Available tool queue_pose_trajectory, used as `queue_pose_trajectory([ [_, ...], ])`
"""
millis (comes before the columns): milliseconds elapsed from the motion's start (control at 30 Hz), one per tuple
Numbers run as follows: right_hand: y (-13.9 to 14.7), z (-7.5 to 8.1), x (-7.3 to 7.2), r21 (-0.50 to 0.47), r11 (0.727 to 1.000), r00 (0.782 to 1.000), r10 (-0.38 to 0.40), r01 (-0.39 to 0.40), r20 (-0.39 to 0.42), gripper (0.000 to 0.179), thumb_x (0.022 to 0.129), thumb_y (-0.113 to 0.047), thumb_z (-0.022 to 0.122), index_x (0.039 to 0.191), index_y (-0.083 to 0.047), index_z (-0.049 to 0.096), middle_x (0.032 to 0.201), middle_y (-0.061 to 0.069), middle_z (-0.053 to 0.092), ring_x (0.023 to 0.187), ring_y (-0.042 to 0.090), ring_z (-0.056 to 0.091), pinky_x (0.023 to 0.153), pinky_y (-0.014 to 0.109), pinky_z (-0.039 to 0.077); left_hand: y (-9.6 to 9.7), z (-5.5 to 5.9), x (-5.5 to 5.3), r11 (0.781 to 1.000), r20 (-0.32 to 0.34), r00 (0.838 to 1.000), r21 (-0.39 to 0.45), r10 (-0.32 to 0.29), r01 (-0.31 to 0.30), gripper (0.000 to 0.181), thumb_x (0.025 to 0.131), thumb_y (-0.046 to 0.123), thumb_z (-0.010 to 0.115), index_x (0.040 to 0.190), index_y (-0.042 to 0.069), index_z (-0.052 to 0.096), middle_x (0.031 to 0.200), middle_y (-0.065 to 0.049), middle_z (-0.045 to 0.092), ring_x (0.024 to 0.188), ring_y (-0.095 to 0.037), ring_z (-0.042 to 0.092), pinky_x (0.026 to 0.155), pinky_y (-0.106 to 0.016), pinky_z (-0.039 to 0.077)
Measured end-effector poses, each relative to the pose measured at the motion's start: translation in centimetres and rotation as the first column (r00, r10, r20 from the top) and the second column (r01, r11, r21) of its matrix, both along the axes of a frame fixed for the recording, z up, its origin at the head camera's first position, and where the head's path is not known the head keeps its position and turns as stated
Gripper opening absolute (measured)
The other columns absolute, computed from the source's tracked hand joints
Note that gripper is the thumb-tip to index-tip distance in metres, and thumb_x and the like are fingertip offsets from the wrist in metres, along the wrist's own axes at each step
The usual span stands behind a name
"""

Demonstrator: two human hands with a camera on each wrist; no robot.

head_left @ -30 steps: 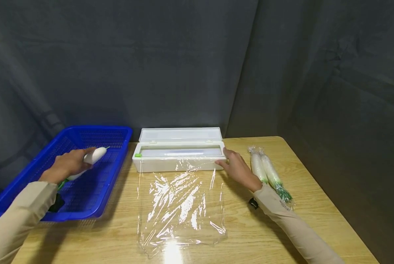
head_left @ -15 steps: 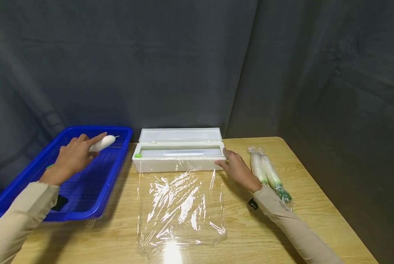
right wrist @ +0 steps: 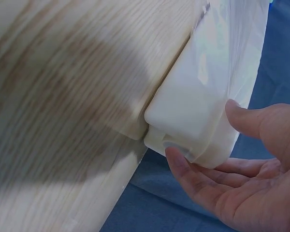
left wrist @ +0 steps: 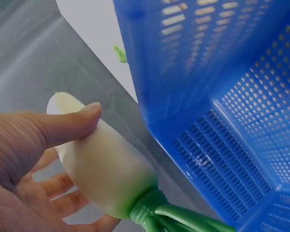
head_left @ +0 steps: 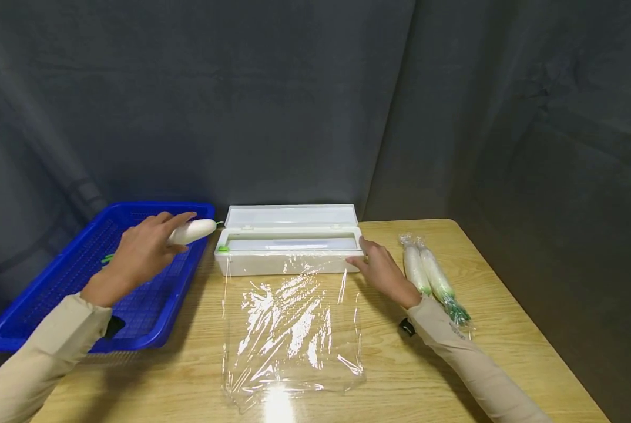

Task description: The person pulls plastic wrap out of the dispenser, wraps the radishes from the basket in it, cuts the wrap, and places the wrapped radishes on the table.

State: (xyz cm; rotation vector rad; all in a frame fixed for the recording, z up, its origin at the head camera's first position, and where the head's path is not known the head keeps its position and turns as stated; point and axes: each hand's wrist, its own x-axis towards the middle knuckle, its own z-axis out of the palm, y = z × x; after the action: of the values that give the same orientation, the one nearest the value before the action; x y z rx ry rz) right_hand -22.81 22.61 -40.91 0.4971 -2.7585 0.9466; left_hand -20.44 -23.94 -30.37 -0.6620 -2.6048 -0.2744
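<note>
My left hand point(head_left: 138, 252) grips a white radish point(head_left: 194, 232) over the right side of the blue basket. The left wrist view shows the thumb across the white root point(left wrist: 104, 162), with fingers behind it and green stems point(left wrist: 183, 216) trailing toward the basket. My right hand point(head_left: 381, 271) holds the right end of a white cling film dispenser point(head_left: 252, 265); in the right wrist view its thumb and fingers are spread around that end point(right wrist: 183, 106). The dispenser's lid stands raised, with a roll inside. A sheet of clear cling film point(head_left: 289, 335) lies pulled out in front.
The blue basket point(head_left: 175, 305) stands at the left, with green stems showing behind my left hand. Two film-wrapped white radishes point(head_left: 426, 270) lie on the wooden table point(head_left: 511, 352) right of my right hand. A dark grey curtain point(head_left: 294, 106) hangs behind.
My left hand has raised the radish and carried it rightward from inside the basket to above its right rim. The right hand keeps its place on the dispenser.
</note>
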Motion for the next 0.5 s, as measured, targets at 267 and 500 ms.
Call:
queue_pose_trajectory([
  [267, -0.1, 0.0, -0.1, -0.005, 1.000, 1.000, 0.007, -0.007, 0.005, 0.072, 0.102, -0.021, 0.070, 0.148, 0.022, 0.036, 0.149, 0.039, 0.046, 0.138, 0.049, 0.050, 0.112, 0.056, 0.045, 1.9, 0.1, 0.6, 0.999, -0.046, 0.998, 0.009, -0.046, 0.047, 0.056, 0.074, 0.005, 0.091, 0.121, 0.004, 0.062, 0.107, -0.022, 0.070, 0.090, -0.043, 0.067, 0.058, -0.060, 0.050],
  [500, -0.1, 0.1, -0.1, -0.010, 1.000, 1.000, 0.007, -0.006, 0.012, 0.072, 0.102, -0.021, 0.069, 0.149, 0.022, 0.035, 0.149, 0.039, 0.045, 0.138, 0.050, 0.050, 0.113, 0.056, 0.044, 4.2, -0.3, 1.3, 0.996, -0.082, 0.993, -0.051, -0.083, 0.079, 0.057, 0.075, 0.004, 0.091, 0.125, 0.006, 0.065, 0.110, -0.018, 0.070, 0.094, -0.041, 0.066, 0.061, -0.055, 0.052],
])
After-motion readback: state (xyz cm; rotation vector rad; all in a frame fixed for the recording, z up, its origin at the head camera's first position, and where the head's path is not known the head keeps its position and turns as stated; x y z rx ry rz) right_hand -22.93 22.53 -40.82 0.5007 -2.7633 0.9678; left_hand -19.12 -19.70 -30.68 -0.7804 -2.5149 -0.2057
